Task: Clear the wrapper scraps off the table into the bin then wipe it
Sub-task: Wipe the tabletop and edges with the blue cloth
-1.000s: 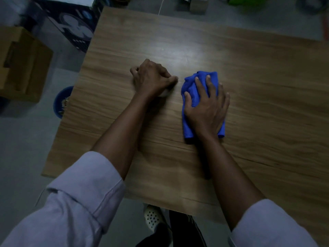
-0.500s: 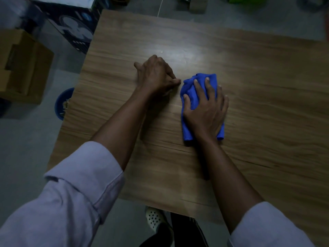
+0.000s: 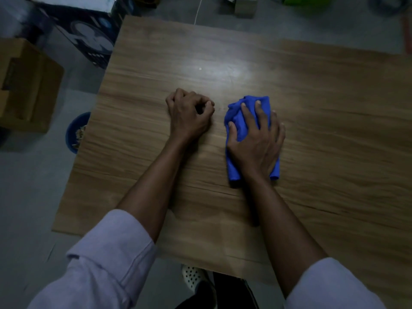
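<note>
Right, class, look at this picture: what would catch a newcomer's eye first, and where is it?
The blue cloth stands out, bunched under the right hand pressing it near the middle of the wooden table. Beside it the left hand rests curled. A blue bin sits on the floor by the table's left edge.

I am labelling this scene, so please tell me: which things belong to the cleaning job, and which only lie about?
Job: table, blue cloth under the right hand, curled left hand, blue bin on the floor.
Lying about: cardboard box, dark printed box, shoe.
</note>
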The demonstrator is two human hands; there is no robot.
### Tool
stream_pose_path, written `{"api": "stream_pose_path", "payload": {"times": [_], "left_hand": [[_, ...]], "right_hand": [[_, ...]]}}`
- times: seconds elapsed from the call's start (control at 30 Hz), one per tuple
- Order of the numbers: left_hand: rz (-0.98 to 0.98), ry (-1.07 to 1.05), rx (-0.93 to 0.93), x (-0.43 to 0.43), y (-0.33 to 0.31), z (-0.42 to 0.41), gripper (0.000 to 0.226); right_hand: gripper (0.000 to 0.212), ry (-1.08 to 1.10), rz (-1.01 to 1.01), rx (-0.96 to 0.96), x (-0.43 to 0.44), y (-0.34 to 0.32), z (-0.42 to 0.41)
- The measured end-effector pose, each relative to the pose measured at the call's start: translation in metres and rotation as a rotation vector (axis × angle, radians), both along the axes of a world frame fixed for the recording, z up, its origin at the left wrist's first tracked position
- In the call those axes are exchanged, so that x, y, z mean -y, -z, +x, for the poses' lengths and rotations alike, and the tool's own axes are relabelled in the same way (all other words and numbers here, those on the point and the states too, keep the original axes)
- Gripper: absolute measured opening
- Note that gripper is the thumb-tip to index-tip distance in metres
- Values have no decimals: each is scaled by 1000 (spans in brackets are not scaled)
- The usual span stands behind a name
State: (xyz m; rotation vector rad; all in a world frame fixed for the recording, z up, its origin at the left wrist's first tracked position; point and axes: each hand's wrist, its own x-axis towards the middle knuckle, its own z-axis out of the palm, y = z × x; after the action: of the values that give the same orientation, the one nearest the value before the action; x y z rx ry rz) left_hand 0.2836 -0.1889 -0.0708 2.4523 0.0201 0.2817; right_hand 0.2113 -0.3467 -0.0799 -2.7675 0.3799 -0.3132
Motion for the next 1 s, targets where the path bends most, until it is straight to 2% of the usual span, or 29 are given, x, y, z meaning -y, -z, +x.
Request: {"api": "stream_pose_path", "payload": {"times": [0.23,0.63,0.8,0.9,1.0], "left_hand": [[-36,66,59,-3,2,0,14],[194,80,-286,-2,-39,37,29],[173,88,-330,-13,-43,50,21],[137,136,-360,-16,-39,49,26],[201,148,-369,-4,-40,41,33]], "right_hand": [[58,0,3,-5,-1,0,0],[57,0,-4,-3,-2,1,-1],[58,-17,20,-21,0,-1,-1],[58,-12,15,-27,-1,-2,0],[59,-10,-7,-29,-1,-3,0]]}}
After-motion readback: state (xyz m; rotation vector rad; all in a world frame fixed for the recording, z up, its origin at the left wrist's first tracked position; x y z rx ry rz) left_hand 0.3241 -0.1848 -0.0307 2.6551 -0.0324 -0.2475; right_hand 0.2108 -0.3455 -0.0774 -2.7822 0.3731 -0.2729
